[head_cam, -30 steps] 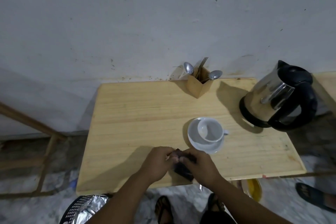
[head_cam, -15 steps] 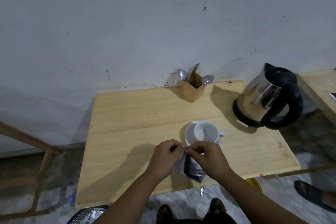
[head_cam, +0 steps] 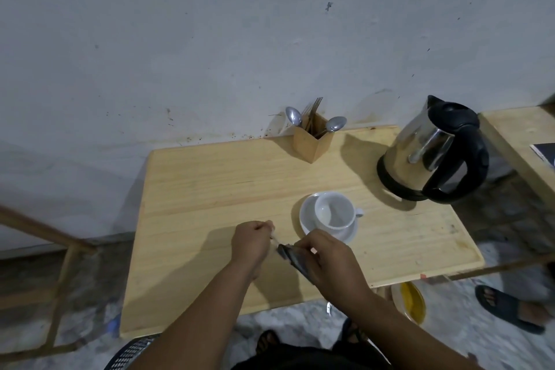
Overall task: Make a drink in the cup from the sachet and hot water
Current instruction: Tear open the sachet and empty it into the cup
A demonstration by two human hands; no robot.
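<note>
The table [head_cam: 210, 189] filled the frame's centre. The kettle [head_cam: 432, 153] stood at right, the cup [head_cam: 335, 210] at centre. At lower centre, the right hand [head_cam: 333, 261] was clamped on the sachet [head_cam: 292, 258]. The left hand [head_cam: 250, 242], just left, pinched a torn strip [head_cam: 274, 238] at the sachet's top edge.
</note>
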